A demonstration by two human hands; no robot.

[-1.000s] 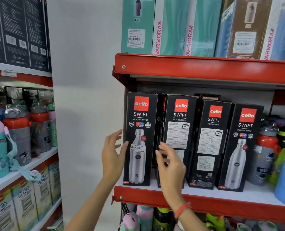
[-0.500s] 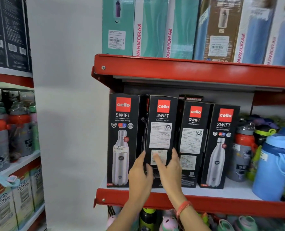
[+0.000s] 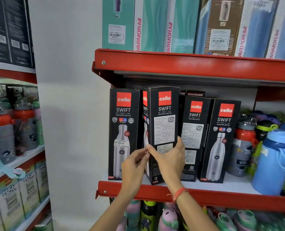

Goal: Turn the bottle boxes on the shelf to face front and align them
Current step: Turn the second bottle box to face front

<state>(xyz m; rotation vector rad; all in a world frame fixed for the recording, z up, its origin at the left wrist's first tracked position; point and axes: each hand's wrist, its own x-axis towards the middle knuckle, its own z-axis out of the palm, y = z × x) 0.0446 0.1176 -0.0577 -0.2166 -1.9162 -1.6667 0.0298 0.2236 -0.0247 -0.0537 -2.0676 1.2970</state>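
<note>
Several black Cello Swift bottle boxes stand on the red-edged shelf (image 3: 221, 198). The leftmost box (image 3: 123, 124) shows its bottle picture to the front. The second box (image 3: 163, 124) is pulled forward and twisted, its label side toward me and its picture side angled left. My right hand (image 3: 169, 161) grips that box across its lower front. My left hand (image 3: 135, 165) pinches its left front corner. The third box (image 3: 194, 130) shows its label side. The fourth box (image 3: 221, 139) shows its bottle picture.
Loose bottles, a blue jug (image 3: 275, 162) among them, crowd the shelf's right end. Teal and blue Varmora boxes (image 3: 155, 25) fill the shelf above. A white wall (image 3: 68, 97) lies left of the rack, with another rack of bottles (image 3: 13, 124) beyond it.
The second box has come forward out of the row and begun turning, its picture side now showing on the left. Both hands moved onto it and closed on it.
</note>
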